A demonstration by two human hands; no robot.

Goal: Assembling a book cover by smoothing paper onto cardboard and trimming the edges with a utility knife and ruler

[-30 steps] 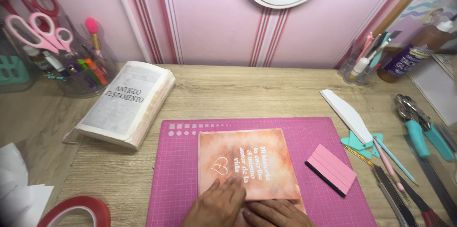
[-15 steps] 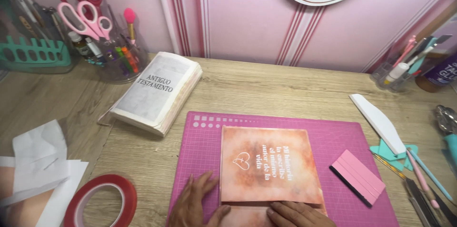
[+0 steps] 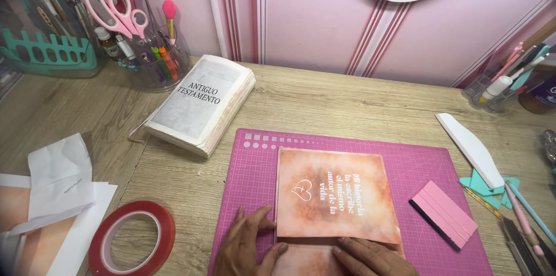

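Both hands are down at the near edge of the table, pressing on an orange printed sheet (image 3: 336,195) that lies flat on a pink cutting mat (image 3: 255,160). The sheet sits near the mat's middle, its edges roughly square to the mat, and its white lettering runs sideways, the lines reading from the far edge toward the near one, with a small heart outline to the left of them. A fold line crosses the sheet near its near edge. The left hand (image 3: 249,247) rests at the sheet's near left corner, fingers spread open and flat, gripping nothing. The right hand (image 3: 370,256) lies on the folded strip, fingers extended flat. Right of the sheet, a pink squeegee (image 3: 445,213) lies slanted on the mat. A thick book (image 3: 200,105) lies beyond the mat's far left corner, and a red tape roll (image 3: 132,238) sits left of the mat
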